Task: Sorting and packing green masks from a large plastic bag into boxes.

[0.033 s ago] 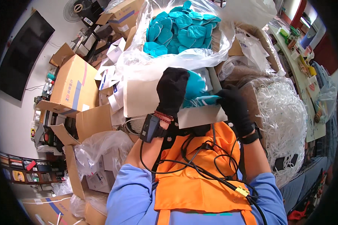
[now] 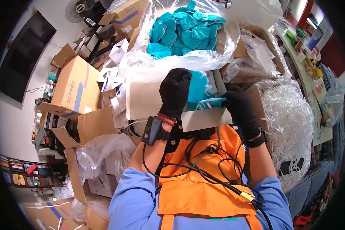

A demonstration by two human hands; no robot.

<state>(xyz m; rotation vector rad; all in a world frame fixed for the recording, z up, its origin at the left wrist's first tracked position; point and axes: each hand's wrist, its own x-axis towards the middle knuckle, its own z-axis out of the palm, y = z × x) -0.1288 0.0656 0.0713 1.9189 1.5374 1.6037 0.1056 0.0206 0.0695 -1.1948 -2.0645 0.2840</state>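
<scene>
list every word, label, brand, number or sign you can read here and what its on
None I can quote:
Large tan cardboard box, left: print beside blue stripe, too blurred
Tan striped cardboard box, lower left: print, too blurred
White-and-blue paper cartons: print too small
White carton under clear plastic: label too small
Turquoise fabric piece at black-gloved right hand: no lettering visible
</scene>
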